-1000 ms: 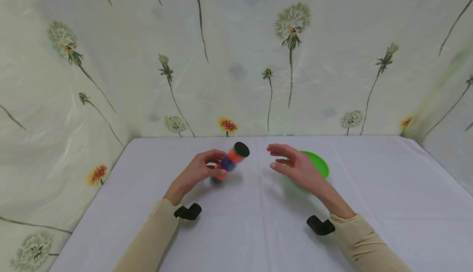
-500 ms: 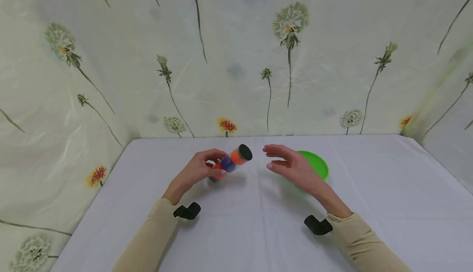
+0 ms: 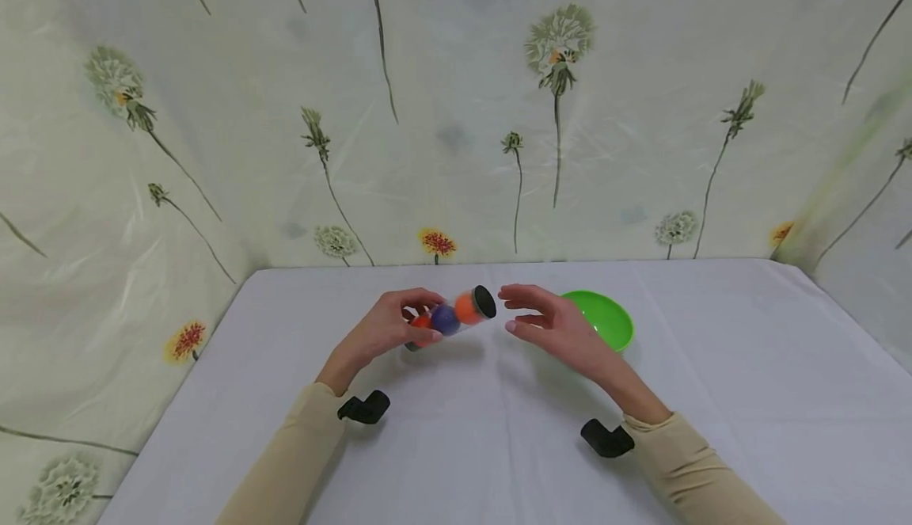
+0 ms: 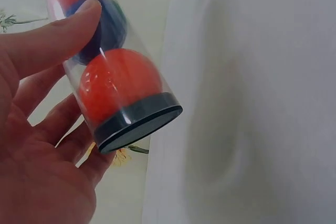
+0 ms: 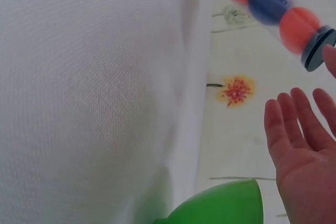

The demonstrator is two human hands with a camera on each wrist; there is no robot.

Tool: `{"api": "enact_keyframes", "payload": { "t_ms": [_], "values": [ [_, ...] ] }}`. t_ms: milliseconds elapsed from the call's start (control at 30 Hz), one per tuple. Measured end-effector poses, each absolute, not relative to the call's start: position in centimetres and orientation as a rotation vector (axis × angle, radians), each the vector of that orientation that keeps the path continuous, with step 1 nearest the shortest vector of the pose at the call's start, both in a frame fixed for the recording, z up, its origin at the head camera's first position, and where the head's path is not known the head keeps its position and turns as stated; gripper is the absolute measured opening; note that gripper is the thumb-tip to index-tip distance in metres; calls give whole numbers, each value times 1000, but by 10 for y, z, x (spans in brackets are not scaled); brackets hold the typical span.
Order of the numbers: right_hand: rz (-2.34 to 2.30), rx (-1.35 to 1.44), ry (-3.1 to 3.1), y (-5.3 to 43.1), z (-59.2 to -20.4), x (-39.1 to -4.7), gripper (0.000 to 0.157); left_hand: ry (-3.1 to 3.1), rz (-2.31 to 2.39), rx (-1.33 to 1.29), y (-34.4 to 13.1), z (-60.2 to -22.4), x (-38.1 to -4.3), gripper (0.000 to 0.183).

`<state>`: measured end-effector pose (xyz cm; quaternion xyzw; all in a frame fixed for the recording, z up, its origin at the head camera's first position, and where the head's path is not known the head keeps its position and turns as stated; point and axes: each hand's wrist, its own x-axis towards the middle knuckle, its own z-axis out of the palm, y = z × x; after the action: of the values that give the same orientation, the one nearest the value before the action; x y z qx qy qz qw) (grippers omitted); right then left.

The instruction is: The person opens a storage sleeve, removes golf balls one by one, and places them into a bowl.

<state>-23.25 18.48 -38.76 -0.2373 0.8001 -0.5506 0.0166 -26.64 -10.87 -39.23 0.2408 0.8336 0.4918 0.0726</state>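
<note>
My left hand grips a clear plastic tube with black end caps, held tilted above the table. Inside it are two orange balls with a dark blue ball between them. The thumb lies across the tube's side in the left wrist view. The tube's upper black cap points right, toward my right hand. That hand hovers with fingers loosely extended and nothing in it, its fingertips close to the cap. A green bowl stands just behind the right hand, partly covered by it.
A white cloth covers the table. Pale flowered sheeting rises along the table's back edge and both sides. Black camera mounts sit at both wrists.
The tube in my left hand has tipped from steep to nearly level, its upper cap swinging right and down. My right hand has shifted slightly left toward it, uncovering more of the green bowl.
</note>
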Motion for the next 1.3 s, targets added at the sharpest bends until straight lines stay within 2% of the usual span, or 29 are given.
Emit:
{"api": "enact_keyframes", "payload": {
  "t_ms": [633,1300],
  "values": [
    [-1688,-719,2449,179,-391,-232,55,2599,1314,830,-99,-394,-266,40],
    [-1719,-697,2449,173,-391,-229,50,2629,1346,806,-98,-389,-256,42]
  ]
}}
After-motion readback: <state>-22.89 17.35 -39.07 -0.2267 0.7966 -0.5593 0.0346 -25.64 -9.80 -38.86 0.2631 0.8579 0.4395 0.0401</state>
